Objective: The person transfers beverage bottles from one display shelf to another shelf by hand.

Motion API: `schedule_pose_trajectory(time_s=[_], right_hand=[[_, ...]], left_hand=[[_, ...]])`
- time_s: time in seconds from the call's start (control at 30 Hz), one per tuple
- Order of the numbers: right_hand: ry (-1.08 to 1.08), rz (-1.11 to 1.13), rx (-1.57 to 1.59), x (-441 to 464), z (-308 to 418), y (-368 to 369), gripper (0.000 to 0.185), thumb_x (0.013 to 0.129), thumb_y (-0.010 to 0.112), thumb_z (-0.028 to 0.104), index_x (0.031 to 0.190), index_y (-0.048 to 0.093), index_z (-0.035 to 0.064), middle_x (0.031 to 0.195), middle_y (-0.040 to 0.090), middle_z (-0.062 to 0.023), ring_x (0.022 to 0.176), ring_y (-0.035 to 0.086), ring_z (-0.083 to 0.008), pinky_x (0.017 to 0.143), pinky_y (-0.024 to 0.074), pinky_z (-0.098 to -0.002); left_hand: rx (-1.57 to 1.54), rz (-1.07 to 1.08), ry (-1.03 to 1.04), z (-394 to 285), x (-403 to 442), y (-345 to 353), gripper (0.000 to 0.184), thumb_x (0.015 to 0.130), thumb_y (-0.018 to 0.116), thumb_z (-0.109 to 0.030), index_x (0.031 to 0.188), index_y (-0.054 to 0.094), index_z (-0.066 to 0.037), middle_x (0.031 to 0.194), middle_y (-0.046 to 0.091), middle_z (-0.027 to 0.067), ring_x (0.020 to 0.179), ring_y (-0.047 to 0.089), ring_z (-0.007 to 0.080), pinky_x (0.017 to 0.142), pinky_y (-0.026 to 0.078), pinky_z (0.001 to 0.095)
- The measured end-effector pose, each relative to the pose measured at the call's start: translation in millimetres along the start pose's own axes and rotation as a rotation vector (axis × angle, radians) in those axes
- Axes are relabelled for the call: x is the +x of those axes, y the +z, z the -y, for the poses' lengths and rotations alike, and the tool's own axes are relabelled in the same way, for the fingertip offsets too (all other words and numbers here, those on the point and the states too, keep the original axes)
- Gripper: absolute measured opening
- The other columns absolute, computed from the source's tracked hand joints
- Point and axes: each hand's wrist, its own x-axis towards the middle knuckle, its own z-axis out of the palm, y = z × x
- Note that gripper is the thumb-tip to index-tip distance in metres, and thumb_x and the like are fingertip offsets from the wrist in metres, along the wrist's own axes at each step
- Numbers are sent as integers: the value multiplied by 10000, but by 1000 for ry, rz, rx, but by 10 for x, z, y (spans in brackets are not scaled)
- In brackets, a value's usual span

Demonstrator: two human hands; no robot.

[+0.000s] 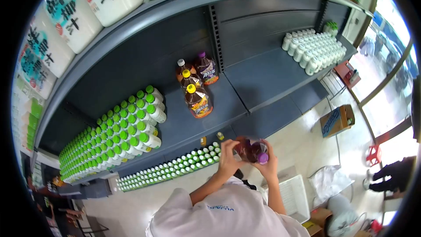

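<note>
With the left hand and right hand both grasping the purple-capped bottle out past the front edge of the shelf, a grip slipping on its rounded sides could drop it floorward.

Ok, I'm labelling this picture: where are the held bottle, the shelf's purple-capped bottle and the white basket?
Held bottle (250, 151), head view: dark body.
Shelf's purple-capped bottle (208, 73), head view: label.
White basket (293, 197), head view: inside.
</note>
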Motion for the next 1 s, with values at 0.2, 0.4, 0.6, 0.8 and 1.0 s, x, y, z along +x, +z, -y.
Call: schedule_pose_trajectory(time_s=[0.2, 0.4, 0.6, 0.8, 1.0], right_hand=[[-137, 90, -49, 1245, 67, 81, 901, 650, 934, 113, 1428, 492, 15, 1277, 672, -167, 1132, 690, -231, 928, 587, -367], [-189, 240, -12, 2328, -189, 425, 896, 656, 953, 158, 1406, 502, -30, 1140, 724, -170, 1043, 719, -213, 903, 588, -333], [-222, 441, -137, 3137, -295, 860, 806, 689, 918, 421, 1299, 609, -7, 1038, 761, -150, 944, 752, -217, 814, 583, -350], [-236, 561, 111, 3536, -479, 1354, 834, 740, 918, 318, 1351, 505, -72, 1294, 605, -247, 1106, 684, -324, 937, 589, -396], [-271, 695, 208, 3703, -596, 1424, 761, 761, 910, 222, 1332, 495, -62, 1331, 516, -220, 1195, 594, -304, 938, 597, -457]], left_hand=[[-82, -108, -230, 324, 587, 424, 407, 809, 848, -164, 972, 491, -57, 742, 580, 96, 669, 642, 301, 595, 517, 372], [-207, -307, -237, 479, 1306, 622, 248, 967, 674, -123, 1065, 465, -31, 875, 652, 181, 865, 720, 356, 726, 563, 377], [-138, -527, -293, 737, 1785, 844, 169, 985, 562, -3, 1092, 433, -27, 1032, 598, 177, 964, 689, 352, 828, 553, 398], [73, -768, -342, 1145, 2237, 933, 153, 996, 514, 38, 1111, 426, -13, 1044, 536, 151, 1041, 638, 264, 882, 521, 374], [117, -825, -590, 892, 2291, 943, 269, 935, 540, 39, 1180, 438, -3, 1144, 506, 172, 1064, 595, 380, 915, 496, 399]])
